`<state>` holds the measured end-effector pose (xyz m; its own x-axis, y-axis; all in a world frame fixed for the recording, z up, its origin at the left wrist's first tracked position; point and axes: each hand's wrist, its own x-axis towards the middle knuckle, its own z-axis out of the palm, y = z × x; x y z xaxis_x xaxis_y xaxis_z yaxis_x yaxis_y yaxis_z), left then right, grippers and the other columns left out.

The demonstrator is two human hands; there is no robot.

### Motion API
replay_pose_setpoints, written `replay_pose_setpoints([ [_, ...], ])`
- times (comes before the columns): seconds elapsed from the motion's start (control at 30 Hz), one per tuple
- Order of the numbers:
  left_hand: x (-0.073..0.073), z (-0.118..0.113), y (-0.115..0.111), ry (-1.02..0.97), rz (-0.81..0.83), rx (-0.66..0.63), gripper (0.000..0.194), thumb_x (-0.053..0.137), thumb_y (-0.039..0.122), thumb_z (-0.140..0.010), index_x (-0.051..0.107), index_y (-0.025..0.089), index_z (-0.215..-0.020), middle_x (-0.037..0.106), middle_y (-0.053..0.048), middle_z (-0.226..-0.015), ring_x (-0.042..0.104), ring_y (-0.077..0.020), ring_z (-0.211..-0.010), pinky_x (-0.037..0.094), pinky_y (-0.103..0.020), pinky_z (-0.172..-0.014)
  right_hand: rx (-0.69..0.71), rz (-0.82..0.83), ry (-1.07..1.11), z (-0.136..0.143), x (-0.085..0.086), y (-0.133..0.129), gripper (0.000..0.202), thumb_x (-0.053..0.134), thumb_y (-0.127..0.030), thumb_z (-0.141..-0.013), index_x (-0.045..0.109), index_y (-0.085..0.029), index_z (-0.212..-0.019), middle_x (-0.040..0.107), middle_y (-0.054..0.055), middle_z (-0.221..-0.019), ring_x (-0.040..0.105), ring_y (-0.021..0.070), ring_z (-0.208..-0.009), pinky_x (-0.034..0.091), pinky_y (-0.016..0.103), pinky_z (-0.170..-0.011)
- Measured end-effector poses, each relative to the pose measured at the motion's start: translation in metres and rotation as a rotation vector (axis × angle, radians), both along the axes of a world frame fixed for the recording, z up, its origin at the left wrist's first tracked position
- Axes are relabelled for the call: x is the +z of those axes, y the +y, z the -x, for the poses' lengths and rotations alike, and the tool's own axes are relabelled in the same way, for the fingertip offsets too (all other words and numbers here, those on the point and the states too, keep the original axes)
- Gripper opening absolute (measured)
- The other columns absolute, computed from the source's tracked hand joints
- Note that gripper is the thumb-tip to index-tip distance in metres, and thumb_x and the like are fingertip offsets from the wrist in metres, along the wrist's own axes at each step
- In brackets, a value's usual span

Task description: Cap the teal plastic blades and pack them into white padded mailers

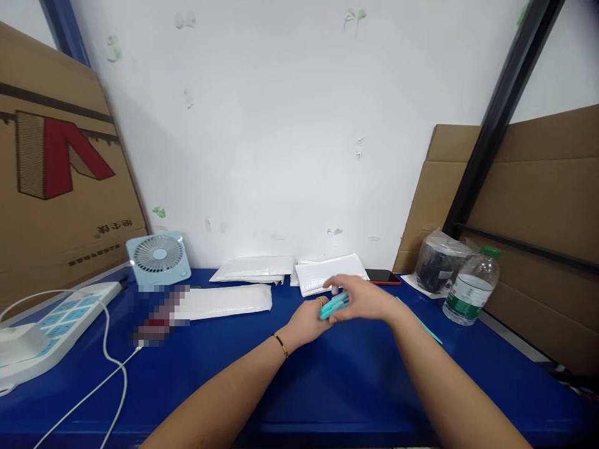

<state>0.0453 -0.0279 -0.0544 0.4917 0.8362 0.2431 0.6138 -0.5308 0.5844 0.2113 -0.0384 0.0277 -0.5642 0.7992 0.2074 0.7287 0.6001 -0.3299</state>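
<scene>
Over the middle of the blue table, both hands meet around a small, elongated teal object point(334, 305); its exact kind does not show. My right hand point(362, 299) comes from the right and grips it between thumb and fingers. Closed against its left end is my left hand point(304, 324), which wears a ring and a thin bracelet; its fingertips are partly hidden. A thin teal strip point(427, 328) lies on the table to the right of my right wrist. Just behind the hands are white padded mailers point(327, 272).
More white mailers point(255, 268) lie left of centre, near a blue fan point(159, 254). A power strip point(70, 324) with white cables is at the left. To the right are a phone point(384, 277), a bagged dark item point(435, 265) and a water bottle point(472, 290). Cardboard flanks both sides.
</scene>
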Motion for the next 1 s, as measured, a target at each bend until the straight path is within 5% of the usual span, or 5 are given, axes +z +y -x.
replay_pose_setpoints([
  [0.33,-0.012,-0.015,-0.006,-0.506,0.353,0.008,0.021,0.058,0.029,-0.073,0.046,0.016,-0.062,0.047,0.004,-0.045,0.045,-0.0086,-0.043,0.034,-0.021,-0.044,-0.106,-0.105,0.189,0.045,-0.008,-0.005,0.037,0.034,-0.039,-0.090,0.061,-0.017,-0.077,0.061,0.005,-0.076,0.056,0.0175,-0.076,0.039,0.029,-0.070],
  [0.57,0.008,-0.005,-0.028,-0.749,1.122,-0.438,0.036,0.059,0.037,-0.073,0.031,0.018,-0.059,0.024,0.011,-0.041,0.016,-0.0020,-0.033,0.017,-0.018,-0.038,0.247,0.553,1.033,0.020,-0.029,-0.019,0.073,0.071,-0.050,-0.059,0.044,-0.023,-0.122,0.056,0.009,-0.114,0.054,0.0241,-0.105,0.043,0.035,-0.086],
  [0.7,0.016,-0.009,-0.047,-0.665,1.433,-0.651,0.041,0.059,0.032,-0.069,0.024,0.018,-0.052,0.021,0.010,-0.040,0.013,-0.0015,-0.033,0.016,-0.019,-0.040,0.453,0.882,1.129,0.034,-0.043,-0.040,0.039,0.075,-0.044,-0.053,0.060,-0.016,-0.076,0.065,0.007,-0.084,0.061,0.0270,-0.091,0.043,0.041,-0.087],
  [0.9,0.028,-0.018,-0.059,-0.674,0.678,-0.128,0.019,0.062,0.019,-0.063,0.044,0.016,-0.061,0.039,0.007,-0.047,0.033,-0.0057,-0.043,0.021,-0.020,-0.043,-0.166,0.471,1.393,0.047,-0.047,-0.046,0.022,0.068,-0.035,-0.067,0.061,-0.015,-0.069,0.067,0.007,-0.071,0.064,0.0258,-0.076,0.049,0.035,-0.068],
  [1.0,0.031,-0.016,-0.066,-0.627,0.756,-0.083,0.025,0.060,0.023,-0.067,0.037,0.018,-0.059,0.031,0.009,-0.042,0.025,-0.0049,-0.038,0.016,-0.021,-0.041,-0.106,0.454,1.363,0.045,-0.044,-0.049,0.021,0.070,-0.034,-0.066,0.062,-0.016,-0.072,0.068,0.007,-0.075,0.064,0.0255,-0.078,0.048,0.037,-0.071],
])
